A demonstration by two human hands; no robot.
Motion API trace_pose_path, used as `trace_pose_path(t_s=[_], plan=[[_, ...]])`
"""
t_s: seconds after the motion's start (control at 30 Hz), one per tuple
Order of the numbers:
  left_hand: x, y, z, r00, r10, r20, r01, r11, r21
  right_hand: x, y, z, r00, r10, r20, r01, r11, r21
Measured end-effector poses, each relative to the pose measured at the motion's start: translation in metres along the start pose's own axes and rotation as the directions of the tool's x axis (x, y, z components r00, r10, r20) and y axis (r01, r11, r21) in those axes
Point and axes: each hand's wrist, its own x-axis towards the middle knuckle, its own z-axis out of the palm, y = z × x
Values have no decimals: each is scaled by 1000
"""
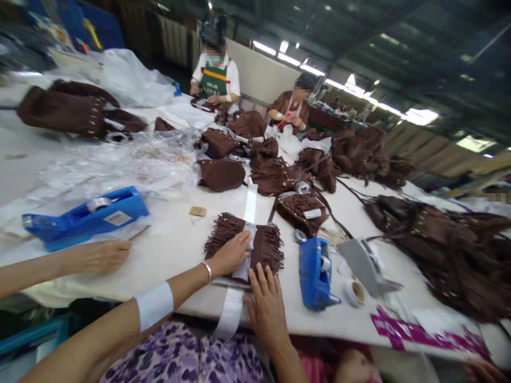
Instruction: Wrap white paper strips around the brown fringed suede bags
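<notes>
A small brown fringed bag [267,247] lies flat on the white table [171,250] in front of me. A long white strip [250,205] runs over it and hangs off the table's near edge. My left hand [230,254], with a bracelet at the wrist, lies flat on the bag and the strip, fingers stretched out. My right hand [266,306] rests at the bag's near edge with fingers spread, touching the strip's lower part. Neither hand grips anything.
A blue tape dispenser [315,274], a grey one [365,263] and a tape roll [354,292] stand right of the bag. Another person's hand [96,256] rests near a second blue dispenser [85,215]. Brown bags [459,250] pile up on the right, clear plastic [131,159] on the left. Two people [215,74] work at the far end.
</notes>
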Motion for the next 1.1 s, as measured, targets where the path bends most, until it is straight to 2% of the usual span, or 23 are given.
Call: trace_pose_path(t_s=[0.13, 0.23, 0.43, 0.6, 0.7, 0.8, 0.97, 1.1], plan=[[1, -4, 6, 999, 33, -1, -33, 999, 3, -8, 0, -1, 998, 45, 33, -45, 999, 9], [0, -4, 7, 999, 41, -10, -41, 998, 37, -5, -6, -5, 998, 55, -13, -55, 998, 24], [2, -5, 9, 998, 60, -23, -58, 996, 68, 5, -9, -4, 994, -90, -62, 93, 994, 50], [-1, 2, 2, 997, 66, -48, -63, 996, 62, 3, -5, 8, 995, -78, -58, 83, 992, 90], [-4, 7, -6, 995, 69, -69, -66, 997, 45, 3, -5, 9, 996, -71, -46, 76, 992, 98], [-7, 8, -12, 992, 121, -39, -120, 992, 29, 4, -6, 7, 996, -73, -58, 79, 990, 113], [-8, 5, -12, 982, 190, 2, -190, 982, 15, -23, -11, 4, 982, -101, -160, 122, 984, 129], [-8, 2, -10, 977, 212, 6, -212, 977, 5, -59, -20, 13, 962, -243, -126, 264, 947, 185]])
